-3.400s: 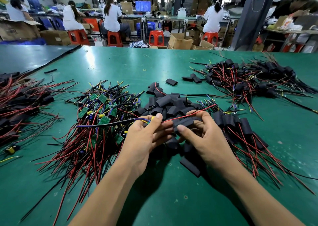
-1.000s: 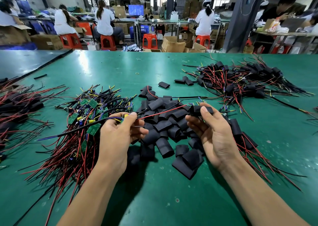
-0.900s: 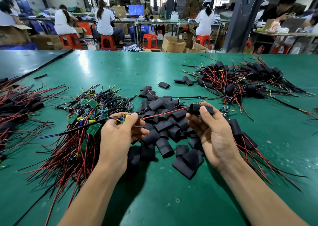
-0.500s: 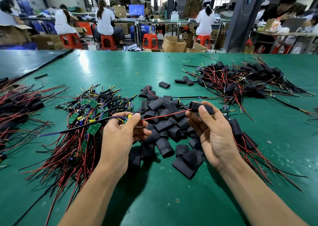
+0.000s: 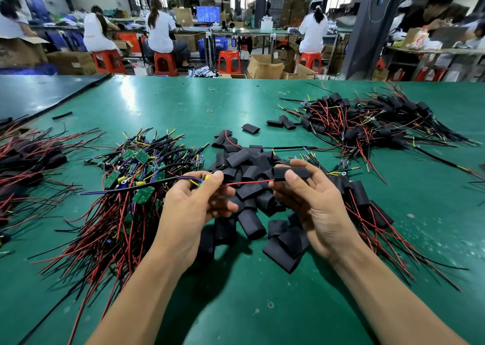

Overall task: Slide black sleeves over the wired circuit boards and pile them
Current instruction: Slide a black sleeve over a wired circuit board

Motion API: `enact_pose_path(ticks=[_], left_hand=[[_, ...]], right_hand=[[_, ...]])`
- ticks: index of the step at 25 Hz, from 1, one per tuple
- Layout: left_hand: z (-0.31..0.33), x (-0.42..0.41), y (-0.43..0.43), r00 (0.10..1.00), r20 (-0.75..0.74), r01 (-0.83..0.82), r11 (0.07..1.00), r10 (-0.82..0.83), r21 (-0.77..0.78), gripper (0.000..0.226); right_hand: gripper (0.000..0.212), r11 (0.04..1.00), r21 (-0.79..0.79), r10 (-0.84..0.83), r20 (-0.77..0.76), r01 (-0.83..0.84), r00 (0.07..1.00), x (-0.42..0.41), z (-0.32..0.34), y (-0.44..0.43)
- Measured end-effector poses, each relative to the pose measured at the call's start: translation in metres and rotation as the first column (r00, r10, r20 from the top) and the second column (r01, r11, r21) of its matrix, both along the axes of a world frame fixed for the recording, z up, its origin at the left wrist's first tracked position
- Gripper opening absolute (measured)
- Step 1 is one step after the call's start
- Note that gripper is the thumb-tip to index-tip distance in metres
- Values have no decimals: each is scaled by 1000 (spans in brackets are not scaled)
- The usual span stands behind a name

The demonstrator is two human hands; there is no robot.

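- Near the middle of the green counter (image 5: 236, 305), the left hand (image 5: 194, 205) pinches a wired circuit board (image 5: 202, 179) between thumb and forefinger. Its other fingers (image 5: 225, 204) curl loosely beneath.
- The right hand (image 5: 315, 203) holds a black sleeve (image 5: 291, 172) level, pinched between the thumb below and the forefinger on top.
- A red wire (image 5: 246, 182) runs from the board to the right hand and enters the sleeve's left end. The board itself sits outside the sleeve, well to its left.
- A black cable (image 5: 147, 185) leads left from the board, over a heap of bare boards (image 5: 136, 166) where green boards show among red, black, blue and yellow wires.
- Between and beneath both hands lies a heap of empty sleeves (image 5: 244, 161). These flattened black tubes are piled every which way, and some spill toward the near edge.
- Just right of the right hand, a pile of sleeved boards (image 5: 364, 197) lies with red wires fanning toward the near right.
- A larger sleeved pile (image 5: 367, 124) sits at the far right, and a tangle of red wires and black sleeves (image 5: 29, 158) lies at the far left.
- A few loose sleeves (image 5: 250, 128) and a small rubber band (image 5: 209, 111) lie farther out on the counter.
- Beyond the counter, people in white sit on red stools (image 5: 228, 61) among cardboard boxes (image 5: 265, 66).
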State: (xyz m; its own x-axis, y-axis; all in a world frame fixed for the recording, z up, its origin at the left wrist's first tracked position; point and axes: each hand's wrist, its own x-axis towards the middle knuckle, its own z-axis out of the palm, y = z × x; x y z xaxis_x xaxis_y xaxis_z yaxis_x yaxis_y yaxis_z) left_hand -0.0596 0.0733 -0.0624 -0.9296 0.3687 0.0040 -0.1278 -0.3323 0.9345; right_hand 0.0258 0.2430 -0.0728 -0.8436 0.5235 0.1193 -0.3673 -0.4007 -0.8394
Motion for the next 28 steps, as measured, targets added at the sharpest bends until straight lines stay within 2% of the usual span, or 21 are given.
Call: enact_pose_path(ticks=[4, 9, 11, 17, 20, 25, 28], left_hand=[[0, 13, 8, 984, 57, 170, 985, -170, 11, 32], [2, 14, 6, 927, 167, 319, 940, -335, 120, 35], [2, 13, 4, 927, 177, 306, 939, -332, 157, 34], [-1, 14, 6, 954, 177, 218, 966, -241, 138, 27], [-1, 15, 7, 961, 163, 212, 974, -223, 85, 32], [-3, 18, 9, 973, 118, 204, 978, -199, -37, 23], [-2, 16, 8, 974, 145, 178, 984, -176, -1, 15]], right_hand=[[46, 997, 8, 76, 12, -76, 997, -2, -6, -15], [39, 997, -17, 72, 20, -72, 997, -2, -10, -20], [40, 997, -3, 75, 24, -75, 997, -2, -9, -19], [38, 996, 3, 92, -17, -92, 996, 0, -7, -20], [42, 995, 13, 103, -11, -103, 995, 0, -7, -22], [47, 986, 123, 109, 6, -109, 994, -1, -12, -27], [39, 996, 26, 89, -27, -88, 996, -2, -10, -26]])
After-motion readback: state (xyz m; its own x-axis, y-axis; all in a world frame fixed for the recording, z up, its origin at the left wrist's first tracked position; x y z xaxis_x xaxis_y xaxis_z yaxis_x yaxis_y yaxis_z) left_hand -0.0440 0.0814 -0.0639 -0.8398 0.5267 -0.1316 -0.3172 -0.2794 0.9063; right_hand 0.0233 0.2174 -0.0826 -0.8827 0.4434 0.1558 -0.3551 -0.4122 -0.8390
